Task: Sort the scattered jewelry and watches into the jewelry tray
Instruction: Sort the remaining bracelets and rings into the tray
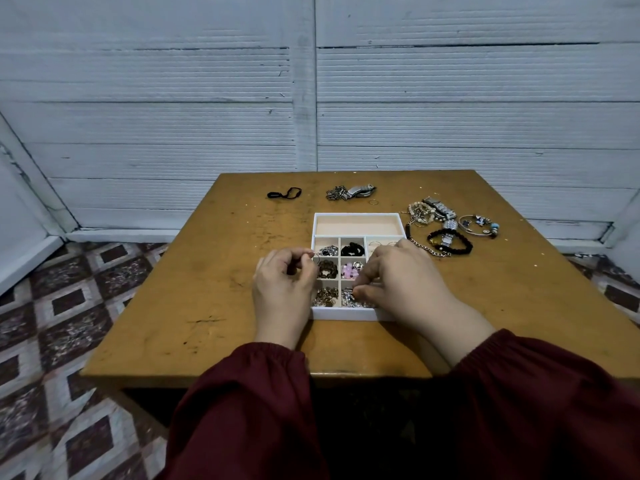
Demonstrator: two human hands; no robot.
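On a scuffed wooden table (207, 271), before a ribbed blue-grey wall (173, 98) and beside patterned floor tiles (69, 306), sits the jewelry tray (346, 314). Fingers of the left hand (284, 277) curl, pinching a thin ring (315, 258) at the tray's left edge; fingertips of the right hand (403, 271) are clamped on a silver piece (350, 291) over a near compartment. Loose bracelets and watches (446, 230) lie just right of the tray.

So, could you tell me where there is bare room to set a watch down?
Bare table left of the jewelry tray, below the black hair tie, and at the near-right corner. Crowded right of the tray: bracelets and watches.
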